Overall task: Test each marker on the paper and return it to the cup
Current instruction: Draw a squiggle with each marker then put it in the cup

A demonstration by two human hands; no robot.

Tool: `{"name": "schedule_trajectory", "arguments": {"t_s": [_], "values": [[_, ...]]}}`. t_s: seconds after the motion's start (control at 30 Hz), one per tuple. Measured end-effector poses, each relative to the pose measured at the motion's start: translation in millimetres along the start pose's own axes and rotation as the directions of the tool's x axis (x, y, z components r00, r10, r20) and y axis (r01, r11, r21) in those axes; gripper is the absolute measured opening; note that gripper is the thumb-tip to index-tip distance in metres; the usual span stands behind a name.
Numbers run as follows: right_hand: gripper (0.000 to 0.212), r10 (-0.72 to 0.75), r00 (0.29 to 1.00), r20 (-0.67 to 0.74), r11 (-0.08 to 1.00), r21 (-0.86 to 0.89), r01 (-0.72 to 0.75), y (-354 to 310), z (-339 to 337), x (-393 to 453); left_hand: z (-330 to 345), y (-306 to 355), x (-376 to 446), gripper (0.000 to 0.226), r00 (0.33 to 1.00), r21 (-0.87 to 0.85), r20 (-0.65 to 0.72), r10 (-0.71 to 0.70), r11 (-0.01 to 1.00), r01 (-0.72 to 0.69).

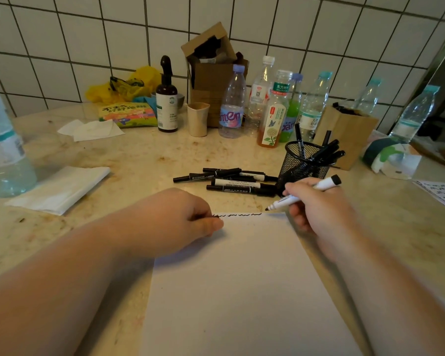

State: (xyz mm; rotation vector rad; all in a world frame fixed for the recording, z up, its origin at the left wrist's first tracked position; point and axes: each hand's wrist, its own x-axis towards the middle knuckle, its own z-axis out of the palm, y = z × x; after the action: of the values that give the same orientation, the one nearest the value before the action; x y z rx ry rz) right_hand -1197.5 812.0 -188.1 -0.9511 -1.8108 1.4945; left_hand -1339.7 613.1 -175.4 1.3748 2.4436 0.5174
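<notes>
**Inspector:** White paper (242,278) is noted flat on the tabletop (144,160); a black wavy test line (238,215) is recorded along its far edge; the step in hand is judged to be the tail of one test stroke, since the nib is seen just past the right end of that line, close above the paper's far right corner; whether the nib touches anything cannot be told.

**Clerk:** And the grips?

**Inspector:** The right hand (316,204) is closed round a white-barrelled marker (303,192); the barrel is pinched between thumb and fingers near its middle, nib pointing left and down, capped end angled up to the right. The left hand (180,219) is laid on the paper's far left corner, fingers curled under, thumb pressed to the sheet; the cap may be held inside, but that cannot be confirmed; only a dark trace is seen at the fingertips.

**Clerk:** What is called for next?

**Inspector:** By judgement: the marker is to be capped, then carried a short way back and right to the black mesh cup (305,165), which stands just beyond the right hand with several markers already leaning in it; a steep drop is advised, so those are not knocked. A pile of loose markers (231,181) lies just left of the cup, presumably untested; one is to be taken up after.
</notes>
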Motion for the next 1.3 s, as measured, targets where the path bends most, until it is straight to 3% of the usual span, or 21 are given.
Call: {"name": "schedule_trajectory", "arguments": {"t_s": [0.57, 0.93, 1.07, 1.2, 1.3], "values": [[0.015, -0.020, 0.999, 0.030, 0.992, -0.124, 0.024, 10.2, 4.2, 6.6, 5.0, -6.2, 4.5, 0.041, 0.999, -0.010, -0.005, 0.040, 0.999, -0.040], [0.015, -0.017, 0.999, -0.036, 0.979, -0.204, 0.010, 13.7, -1.9, 11.4, 5.2, -6.5, 4.4, 0.040, 0.999, -0.012, -0.005, 0.037, 0.999, -0.037], [0.019, -0.065, 0.990, -0.126, 0.963, -0.266, 0.029, 11.7, -7.9, 12.3, 3.6, -4.7, 4.0, 0.040, 1.000, -0.012, 0.000, 0.028, 1.000, -0.028], [0.019, -0.110, 0.989, -0.103, 0.985, -0.143, 0.095, 6.7, -7.6, 6.8, 3.6, -5.6, 2.7, 0.034, 0.998, 0.030, -0.019, 0.063, 0.998, -0.063], [0.021, -0.098, 0.990, 0.100, 0.990, 0.107, 0.087, -2.0, -3.8, -3.2, 3.9, -6.7, 3.5, 0.023, 0.993, 0.000, -0.063, 0.098, 0.995, -0.098]]}}
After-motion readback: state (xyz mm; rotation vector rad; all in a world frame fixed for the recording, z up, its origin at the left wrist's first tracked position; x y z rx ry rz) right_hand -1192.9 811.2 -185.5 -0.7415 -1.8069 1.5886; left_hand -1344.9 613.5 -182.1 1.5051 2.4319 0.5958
